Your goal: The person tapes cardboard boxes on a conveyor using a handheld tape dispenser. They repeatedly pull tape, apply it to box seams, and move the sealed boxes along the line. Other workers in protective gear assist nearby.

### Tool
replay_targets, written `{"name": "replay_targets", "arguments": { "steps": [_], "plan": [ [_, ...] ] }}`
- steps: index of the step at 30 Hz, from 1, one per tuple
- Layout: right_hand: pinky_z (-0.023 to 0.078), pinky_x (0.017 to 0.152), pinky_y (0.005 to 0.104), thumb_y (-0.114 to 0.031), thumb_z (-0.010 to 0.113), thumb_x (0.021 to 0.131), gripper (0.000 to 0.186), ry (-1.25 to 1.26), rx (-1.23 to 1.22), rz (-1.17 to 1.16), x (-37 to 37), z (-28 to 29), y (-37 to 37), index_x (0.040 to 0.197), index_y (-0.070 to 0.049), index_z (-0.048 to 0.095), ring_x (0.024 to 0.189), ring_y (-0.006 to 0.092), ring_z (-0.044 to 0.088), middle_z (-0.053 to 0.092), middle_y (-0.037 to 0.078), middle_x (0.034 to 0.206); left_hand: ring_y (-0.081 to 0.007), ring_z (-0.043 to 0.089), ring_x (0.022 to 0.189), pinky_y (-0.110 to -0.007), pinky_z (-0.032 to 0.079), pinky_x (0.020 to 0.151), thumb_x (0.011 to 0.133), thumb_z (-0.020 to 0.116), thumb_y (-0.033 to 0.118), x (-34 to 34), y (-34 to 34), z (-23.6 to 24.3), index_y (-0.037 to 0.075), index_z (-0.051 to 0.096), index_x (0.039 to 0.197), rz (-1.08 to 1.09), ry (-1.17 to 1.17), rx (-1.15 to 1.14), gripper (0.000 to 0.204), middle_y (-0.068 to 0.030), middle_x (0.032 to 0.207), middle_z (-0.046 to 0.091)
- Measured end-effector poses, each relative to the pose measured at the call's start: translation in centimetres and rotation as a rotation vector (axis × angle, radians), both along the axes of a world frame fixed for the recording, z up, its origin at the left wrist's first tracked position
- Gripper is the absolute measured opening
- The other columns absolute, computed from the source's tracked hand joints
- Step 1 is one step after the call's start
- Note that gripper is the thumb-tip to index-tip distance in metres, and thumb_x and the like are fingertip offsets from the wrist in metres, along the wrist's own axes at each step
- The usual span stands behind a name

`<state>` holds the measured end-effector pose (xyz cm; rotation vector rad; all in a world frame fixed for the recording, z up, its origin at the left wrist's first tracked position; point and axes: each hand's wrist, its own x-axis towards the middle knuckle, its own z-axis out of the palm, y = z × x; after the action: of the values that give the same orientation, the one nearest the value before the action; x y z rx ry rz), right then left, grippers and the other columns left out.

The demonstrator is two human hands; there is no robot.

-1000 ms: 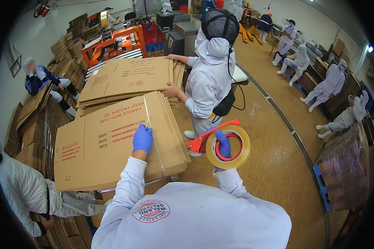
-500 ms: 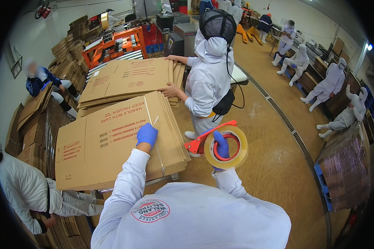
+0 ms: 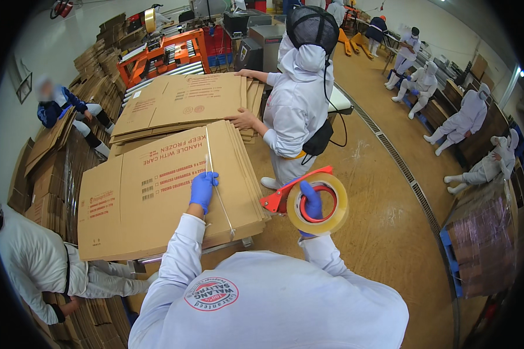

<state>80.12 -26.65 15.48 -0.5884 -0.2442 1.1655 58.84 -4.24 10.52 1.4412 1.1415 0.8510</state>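
My left hand, in a blue glove, is over the nearer stack of flat cardboard boxes. Its fingers are pinched on the thin white strap that crosses the stack's right part; the strap bends where I grip it. In my right hand, also blue-gloved, is a red tape dispenser with a big roll of clear yellowish tape. My thumb shows through the ring of the roll, and the dispenser is held off the stack's right side, above the floor.
Beyond lies a second flat-box stack, with a co-worker in white resting both hands on it. An orange roller machine stands behind. Another person bends at the left. Several people sit along the right wall near a wrapped pallet.
My left hand has gone from a tight fist to a looser pinch, and the strap now shows running up from it. The right hand keeps hold of the tape dispenser, nearly still.
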Motion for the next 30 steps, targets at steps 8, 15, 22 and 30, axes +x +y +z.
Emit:
{"name": "replay_targets", "arguments": {
  "steps": [8, 15, 22, 30],
  "plan": [
    [0.050, 0.072, 0.0252, -0.013, 0.069, 0.083, 0.023, -0.065, -0.063, -0.080, -1.8, -0.5, 1.3, 0.104, -0.005, 0.063, 0.081, 0.0117, 0.062, 0.065, 0.004, 0.094, -0.0106, 0.049, 0.061, -0.025, 0.041, 0.063, 0.100, 0.045, 0.031, -0.5, 0.3, -1.1, -0.001, 0.068, 0.090, 0.002, -0.142, -0.074, 0.041, -0.0017, 0.064, 0.057],
    [0.050, 0.074, 0.0266, -0.012, 0.068, 0.084, 0.025, -0.085, -0.072, -0.038, -2.0, -0.5, 1.8, 0.107, -0.005, 0.061, 0.083, 0.0119, 0.062, 0.064, 0.003, 0.092, -0.0111, 0.048, 0.063, -0.025, 0.040, 0.063, 0.097, 0.045, 0.022, -0.6, -0.4, -0.8, -0.001, 0.068, 0.090, 0.022, -0.067, -0.063, 0.033, -0.0019, 0.068, 0.057],
    [0.051, 0.077, 0.0283, -0.016, 0.065, 0.087, 0.024, -0.120, -0.068, -0.117, -3.2, 0.8, 1.9, 0.108, -0.004, 0.061, 0.086, 0.0143, 0.063, 0.066, 0.007, 0.098, -0.0102, 0.047, 0.061, -0.025, 0.039, 0.057, 0.093, 0.049, 0.020, -0.3, 1.0, -1.9, 0.001, 0.069, 0.090, -0.003, -0.084, -0.110, 0.028, -0.0010, 0.068, 0.057],
    [0.049, 0.084, 0.0302, -0.014, 0.066, 0.086, 0.033, -0.625, 0.006, -0.199, -3.0, -1.3, 4.1, 0.117, -0.009, 0.061, 0.094, 0.0167, 0.060, 0.061, 0.008, 0.107, -0.0079, 0.042, 0.052, -0.023, 0.034, 0.047, 0.094, 0.049, 0.025, -0.8, 1.5, -1.9, 0.005, 0.066, 0.092, -0.006, -0.210, -0.212, 0.026, 0.0016, 0.066, 0.057]
  ]
}}
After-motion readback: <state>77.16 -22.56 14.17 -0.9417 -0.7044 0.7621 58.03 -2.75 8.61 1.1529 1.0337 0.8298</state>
